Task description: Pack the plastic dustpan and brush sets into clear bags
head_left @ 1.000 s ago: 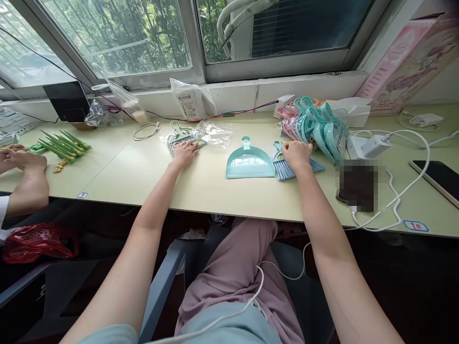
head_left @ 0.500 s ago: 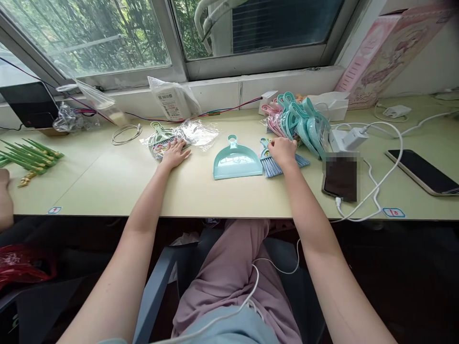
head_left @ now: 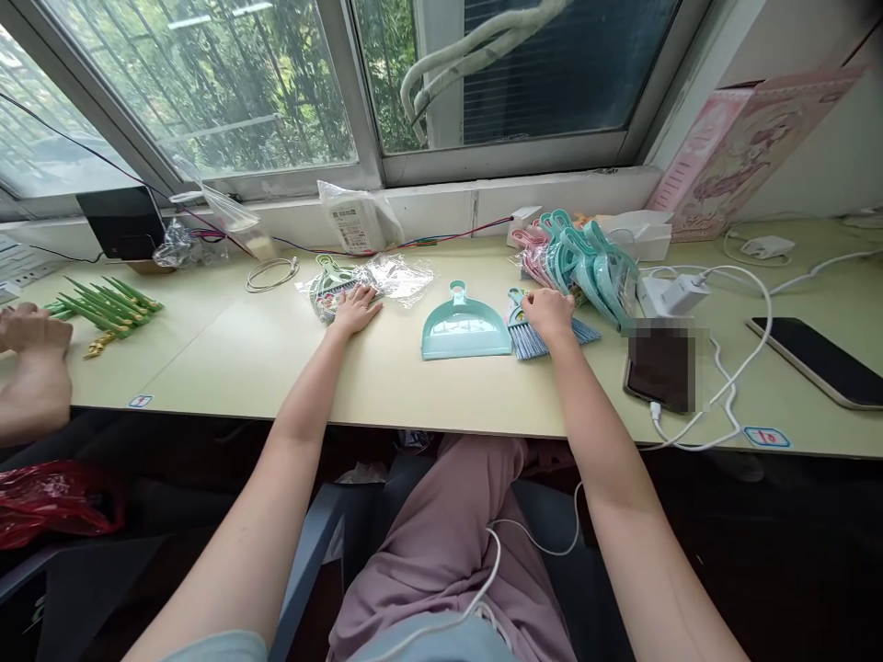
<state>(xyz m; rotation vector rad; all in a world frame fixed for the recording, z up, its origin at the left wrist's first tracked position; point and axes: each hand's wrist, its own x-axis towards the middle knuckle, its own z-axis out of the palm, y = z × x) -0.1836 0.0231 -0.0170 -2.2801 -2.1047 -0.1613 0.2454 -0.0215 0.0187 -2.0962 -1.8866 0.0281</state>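
My left hand (head_left: 356, 309) lies flat with fingers spread on a plastic-wrapped small brush-and-dustpan set (head_left: 328, 292), a green handle showing past it. A turquoise dustpan (head_left: 465, 333) rests flat on the table between my hands. To its right, my right hand (head_left: 550, 311) is closed, its fingers curled around part of a small hand brush (head_left: 527, 340) with blue bristles. More blue bristles (head_left: 585, 333) show on the other side of that hand; whether they belong to a second brush is hidden. My right fingertips are partly out of sight.
Behind my right hand is a pile of turquoise and pink dustpans (head_left: 593, 262). Clear plastic wrap (head_left: 404, 279) lies by my left hand. Phones (head_left: 824, 359) and white cables (head_left: 731, 395) are at right. Another person's hand (head_left: 31, 331) is at far left near green stems (head_left: 110, 305).
The camera view has swung right, then partly back, and tilted up. Both my hands stay at the same things, and the left fingers spread flatter. The dustpan and brush have not visibly moved.
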